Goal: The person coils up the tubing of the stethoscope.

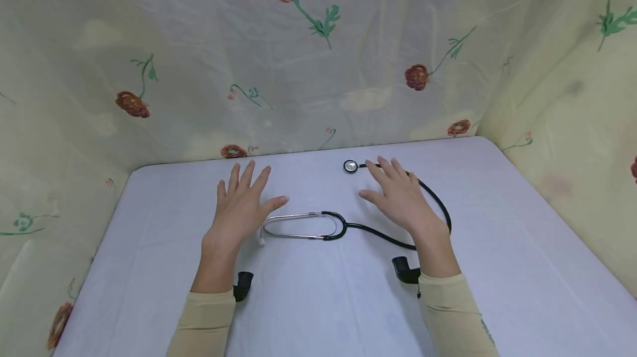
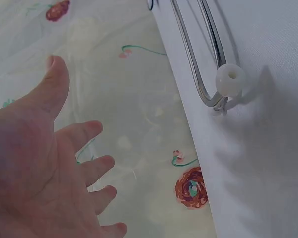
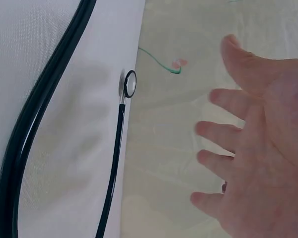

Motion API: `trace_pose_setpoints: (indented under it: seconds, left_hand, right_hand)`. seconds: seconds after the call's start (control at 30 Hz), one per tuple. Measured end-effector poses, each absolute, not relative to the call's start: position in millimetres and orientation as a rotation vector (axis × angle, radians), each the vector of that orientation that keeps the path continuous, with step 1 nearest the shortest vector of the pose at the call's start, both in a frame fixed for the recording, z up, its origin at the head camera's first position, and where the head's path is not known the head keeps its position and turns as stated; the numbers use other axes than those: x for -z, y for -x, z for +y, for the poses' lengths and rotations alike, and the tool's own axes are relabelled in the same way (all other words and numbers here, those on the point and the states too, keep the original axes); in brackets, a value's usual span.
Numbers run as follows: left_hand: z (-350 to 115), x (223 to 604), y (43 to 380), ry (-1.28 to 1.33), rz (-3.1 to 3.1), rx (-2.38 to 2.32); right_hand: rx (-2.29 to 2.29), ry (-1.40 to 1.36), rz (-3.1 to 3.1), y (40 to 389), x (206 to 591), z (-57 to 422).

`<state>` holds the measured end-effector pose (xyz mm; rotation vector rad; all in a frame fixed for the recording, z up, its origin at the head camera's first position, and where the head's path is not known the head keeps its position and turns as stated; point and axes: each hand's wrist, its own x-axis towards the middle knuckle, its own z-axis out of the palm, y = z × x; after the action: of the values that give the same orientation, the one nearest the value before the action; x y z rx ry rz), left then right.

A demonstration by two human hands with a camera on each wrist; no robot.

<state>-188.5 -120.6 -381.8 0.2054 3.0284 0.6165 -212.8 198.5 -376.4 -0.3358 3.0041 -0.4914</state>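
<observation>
A stethoscope lies on the white-covered table, its metal ear tubes toward the left and its black tube curving round to the right. Its round chest piece sits near the table's back edge. My left hand hovers with spread fingers beside the ear tubes; a white ear tip shows in the left wrist view. Over the black tube my right hand is held with fingers spread, hiding part of the tube in the head view. Neither hand holds anything.
Floral curtains hang behind the table and at both sides. The table has a white cloth over it. A black curved wrist mount projects by the left forearm, and another black mount by the right.
</observation>
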Motion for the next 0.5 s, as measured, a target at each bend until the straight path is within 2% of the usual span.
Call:
trace_pose_setpoints:
  seconds: [0.5]
  left_hand:
    - [-98.8,388.5,187.4,-0.33,2.962,-0.48]
  right_hand:
    - [0.551,0.299,2.812,207.9,381.8,198.4]
